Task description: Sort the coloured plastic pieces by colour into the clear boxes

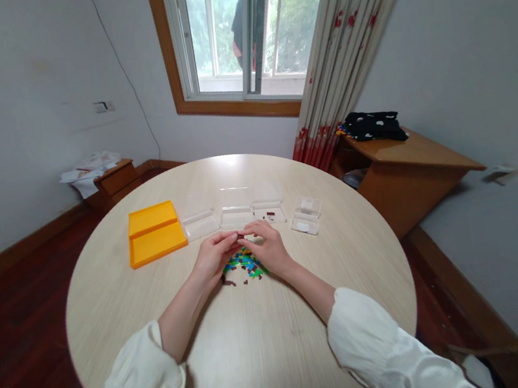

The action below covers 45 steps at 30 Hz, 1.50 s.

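Note:
My left hand [214, 257] and my right hand [268, 246] meet above the middle of the round table [263, 344]. Between their pinched fingertips is a small dark brown piece [240, 237], probably a building brick; its shape is mostly covered by the fingers. Just beneath my hands lies a loose pile of small green, blue, yellow and brown pieces [246, 263], partly hidden by them. A few brown pieces [228, 283] lie at the near edge of this pile.
An opened yellow case [157, 244] stands at the left. Beyond my hands are clear plastic boxes [201, 225] with lids up; one clear box [276, 212] holds a few brown pieces. A smaller clear box [304, 225] sits at the right. A wooden cabinet [413, 173] stands beyond the table.

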### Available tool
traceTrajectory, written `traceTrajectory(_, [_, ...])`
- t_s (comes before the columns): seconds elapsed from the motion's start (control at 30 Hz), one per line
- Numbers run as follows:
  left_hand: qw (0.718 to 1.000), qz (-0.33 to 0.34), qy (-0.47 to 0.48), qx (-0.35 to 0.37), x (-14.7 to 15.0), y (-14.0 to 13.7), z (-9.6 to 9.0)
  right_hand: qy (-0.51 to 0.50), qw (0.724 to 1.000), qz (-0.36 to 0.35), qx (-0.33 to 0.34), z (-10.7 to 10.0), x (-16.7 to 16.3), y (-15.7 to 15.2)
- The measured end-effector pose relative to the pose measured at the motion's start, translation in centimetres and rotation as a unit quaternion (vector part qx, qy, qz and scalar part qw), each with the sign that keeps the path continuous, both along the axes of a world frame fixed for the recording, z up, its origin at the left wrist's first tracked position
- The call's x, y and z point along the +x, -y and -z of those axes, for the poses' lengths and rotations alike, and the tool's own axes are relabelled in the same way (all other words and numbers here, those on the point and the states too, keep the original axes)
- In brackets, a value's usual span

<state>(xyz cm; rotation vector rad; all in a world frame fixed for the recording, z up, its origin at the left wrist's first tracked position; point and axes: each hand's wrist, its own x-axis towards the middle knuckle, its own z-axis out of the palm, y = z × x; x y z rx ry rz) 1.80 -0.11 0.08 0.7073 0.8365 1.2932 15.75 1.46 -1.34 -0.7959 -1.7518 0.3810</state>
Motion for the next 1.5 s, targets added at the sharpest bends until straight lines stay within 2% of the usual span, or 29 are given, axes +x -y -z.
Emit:
traceTrajectory(0.5, [0.999, 0.010, -0.035, 0.005, -0.37, -0.08, 0.05, -0.006, 0.999, -0.012, -0.030, 0.14, 0.19, -0.17])
traceTrajectory(0.77, [1.000, -0.007, -0.030, -0.004, -0.27, -0.09, 0.05, -0.010, 0.999, -0.016, -0.043, 0.25, 0.10, -0.31])
traceTrajectory(1.17, [0.999, 0.004, -0.029, -0.016, -0.28, -0.11, 0.00, -0.015, 0.998, -0.014, -0.067, 0.54, 0.16, -0.40])
traceTrajectory(1.5, [1.000, 0.000, -0.023, -0.005, -0.24, -0.18, 0.18, -0.014, 0.998, -0.016, -0.054, 0.37, 0.19, -0.37])
